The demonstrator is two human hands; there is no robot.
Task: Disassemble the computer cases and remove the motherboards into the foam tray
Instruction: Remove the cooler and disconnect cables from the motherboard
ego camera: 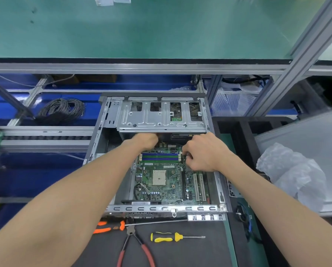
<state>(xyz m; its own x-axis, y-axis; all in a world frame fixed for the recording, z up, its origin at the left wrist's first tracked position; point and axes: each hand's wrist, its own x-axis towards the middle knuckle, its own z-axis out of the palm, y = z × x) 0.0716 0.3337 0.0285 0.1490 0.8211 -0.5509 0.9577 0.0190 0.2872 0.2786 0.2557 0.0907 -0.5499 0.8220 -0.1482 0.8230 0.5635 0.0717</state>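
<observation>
The open grey sheet-metal computer case (218, 186) lies flat in front of you, its long axis running straight away from you. The silver perforated drive cage (162, 116) sits at the far end, and the slotted rear edge is nearest you. The green motherboard (167, 182) is still seated on the case floor, with its blue memory slots across the far part and its white expansion slots along the right.

Your left hand (145, 140) reaches under the cage's near edge with its fingers curled. What they hold is hidden. Your right hand (203, 153) hovers over the board's far right corner, fingers bent down together at something small that cannot be made out.

The case walls hem the board in on both sides. Just right of the case stands the black foam tray (236, 130). On the dark mat near you lie a yellow-handled screwdriver (168, 237), red-handled pliers (135, 245) and an orange-handled tool (107, 227).
</observation>
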